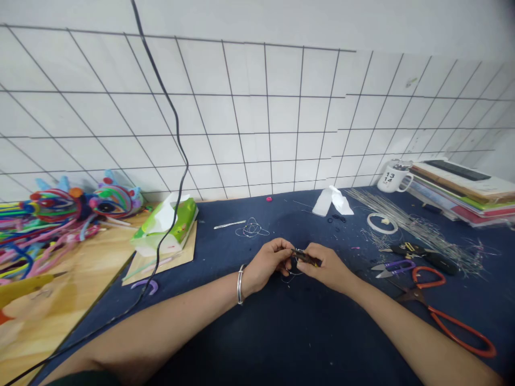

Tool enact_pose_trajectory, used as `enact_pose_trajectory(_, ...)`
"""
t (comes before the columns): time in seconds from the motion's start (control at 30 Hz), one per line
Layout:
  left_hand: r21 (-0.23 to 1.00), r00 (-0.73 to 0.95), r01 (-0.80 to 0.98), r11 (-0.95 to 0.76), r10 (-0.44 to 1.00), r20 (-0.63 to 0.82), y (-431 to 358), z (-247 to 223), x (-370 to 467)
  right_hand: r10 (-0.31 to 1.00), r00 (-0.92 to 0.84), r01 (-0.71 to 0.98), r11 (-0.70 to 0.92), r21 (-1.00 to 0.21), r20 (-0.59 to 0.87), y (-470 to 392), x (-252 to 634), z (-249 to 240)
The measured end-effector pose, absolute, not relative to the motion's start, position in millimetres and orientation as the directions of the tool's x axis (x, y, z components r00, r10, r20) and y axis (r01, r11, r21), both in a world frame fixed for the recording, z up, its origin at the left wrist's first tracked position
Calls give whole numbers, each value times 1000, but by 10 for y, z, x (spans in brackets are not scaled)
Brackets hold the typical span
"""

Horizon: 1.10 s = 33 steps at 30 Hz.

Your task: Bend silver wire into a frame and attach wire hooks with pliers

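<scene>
Mid-frame, I see the right hand (326, 266) gripping pliers (304, 257); the left hand (269, 264) seems to pinch thin wire (296, 274); scissors (415, 294) lie lower right.

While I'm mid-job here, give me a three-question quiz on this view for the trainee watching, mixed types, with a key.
1. Multiple choice: which tool is in the right grip?
A) purple-handled snips
B) dark pliers
C) orange-handled scissors

2. True or false: the white mug stands to the left of the tissue pack in the picture.

3. Short answer: what is worn around the left wrist?

Key:
1. B
2. False; it stands at the right, beside the stack of books and papers.
3. A silver-coloured bangle.
</scene>
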<state>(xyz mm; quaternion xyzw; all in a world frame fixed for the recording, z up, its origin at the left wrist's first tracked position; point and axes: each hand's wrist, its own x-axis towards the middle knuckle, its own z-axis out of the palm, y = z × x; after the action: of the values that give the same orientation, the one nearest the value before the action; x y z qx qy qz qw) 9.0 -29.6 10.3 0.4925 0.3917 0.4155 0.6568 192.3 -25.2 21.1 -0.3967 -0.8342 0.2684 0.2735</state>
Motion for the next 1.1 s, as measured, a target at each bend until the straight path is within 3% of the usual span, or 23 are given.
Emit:
enact_pose_trajectory(0.23, 974, 367, -161, 162, 926, -93, -287, 126, 91, 879, -328, 453, 468, -759, 347, -286, 1918, 247)
enact_pose_trajectory(0.37, 976, 405, -146, 159, 910, -88, -306, 150, 98, 946, -221, 397, 309, -864, 237, -247, 1961, 246)
enact_pose_trajectory(0.57, 974, 394, -155, 166, 914, -93, -314, 146, 102, 969, -208, 208, 173, -963, 130, -176, 1983, 215)
enact_pose_trajectory(1.1, 949, 338, -254, 187, 937, -94, -273, 44, 97, 986, -166, 74, 18, -997, 5, -105, 2026, 146)
